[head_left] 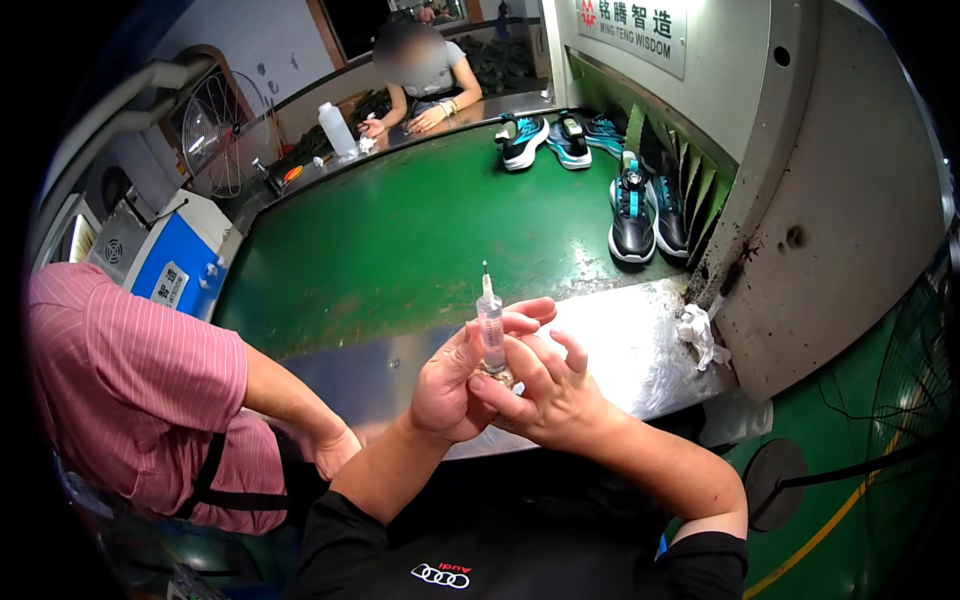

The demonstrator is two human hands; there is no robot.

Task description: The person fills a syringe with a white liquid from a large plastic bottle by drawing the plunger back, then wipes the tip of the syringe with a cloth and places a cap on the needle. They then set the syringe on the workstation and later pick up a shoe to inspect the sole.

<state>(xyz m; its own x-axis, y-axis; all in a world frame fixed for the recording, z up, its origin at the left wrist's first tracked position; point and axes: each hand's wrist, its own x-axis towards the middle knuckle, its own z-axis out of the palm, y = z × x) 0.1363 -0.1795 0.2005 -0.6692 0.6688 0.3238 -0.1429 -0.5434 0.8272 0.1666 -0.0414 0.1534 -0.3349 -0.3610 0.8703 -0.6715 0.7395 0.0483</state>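
The left hand [446, 388] pinched the syringe [491, 340], best steadied tip-up toward twelve o'clock; the right hand [552, 392] curled alongside, its hold unclear.

A bench [400, 225] with a green top and bare metal borders fills the middle, light glaring off its near edge toward the right corner. Along its right edge stands a pale machine housing [850, 180] hung with green flaps [708, 192]. Beyond the far left corner are a wire-caged fan [213, 135] and a pale wall [255, 45]. A blue-and-white cabinet [168, 268] stands by the left edge. Green floor [768, 545] with a yellow line [802, 553] shows past the near right corner.
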